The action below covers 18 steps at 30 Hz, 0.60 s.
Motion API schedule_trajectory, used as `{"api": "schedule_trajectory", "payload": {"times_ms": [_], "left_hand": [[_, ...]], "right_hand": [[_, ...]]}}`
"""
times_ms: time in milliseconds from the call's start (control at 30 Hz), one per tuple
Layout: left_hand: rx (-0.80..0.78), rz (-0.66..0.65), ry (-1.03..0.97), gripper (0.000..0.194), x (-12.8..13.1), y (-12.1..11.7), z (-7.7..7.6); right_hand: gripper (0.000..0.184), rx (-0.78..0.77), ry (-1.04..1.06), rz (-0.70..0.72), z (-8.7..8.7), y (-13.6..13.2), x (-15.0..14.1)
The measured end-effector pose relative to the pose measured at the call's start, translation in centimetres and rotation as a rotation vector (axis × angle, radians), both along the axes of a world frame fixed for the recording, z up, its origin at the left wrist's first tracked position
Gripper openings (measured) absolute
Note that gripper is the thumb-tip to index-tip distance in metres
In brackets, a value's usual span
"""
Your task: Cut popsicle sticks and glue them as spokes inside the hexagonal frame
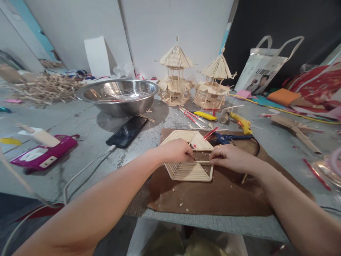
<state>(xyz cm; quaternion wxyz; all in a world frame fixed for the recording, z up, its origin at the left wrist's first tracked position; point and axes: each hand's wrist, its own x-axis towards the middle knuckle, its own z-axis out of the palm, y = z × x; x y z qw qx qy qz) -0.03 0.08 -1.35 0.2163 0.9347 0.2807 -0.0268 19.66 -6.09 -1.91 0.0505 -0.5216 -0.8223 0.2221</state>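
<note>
A hexagonal panel of thin wooden sticks (190, 175) lies on a brown cloth (202, 199), with an open gap in its right side. Across that gap runs a short wooden stick (203, 162). My right hand (226, 156) pinches the stick's right end at the panel's edge. At its left end, near the panel's middle, the fingertips of my left hand (179, 151) are closed on it, partly hidden by the hand itself. A blue glue gun (225, 138) lies just beyond my right hand, beside a red strip (211, 133).
Two stick-built pavilions (176, 87) stand at the back near a steel bowl (119, 106). A yellow cutter knife (205, 115) and yellow glue gun (241, 123) lie beyond the cloth. A cabled phone (127, 131) and purple power strip (48, 153) are on the left.
</note>
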Motion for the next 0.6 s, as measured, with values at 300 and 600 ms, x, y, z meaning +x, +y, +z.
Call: {"api": "schedule_trajectory", "payload": {"times_ms": [300, 600], "left_hand": [[0.017, 0.014, 0.014, 0.019, -0.01, -0.06, -0.20], [0.041, 0.013, 0.017, 0.017, 0.10, -0.27, 0.02]], "right_hand": [[0.025, 0.027, -0.044, 0.003, 0.20, -0.02, -0.05], [0.025, 0.071, -0.088, 0.002, 0.22, -0.12, -0.26]]}}
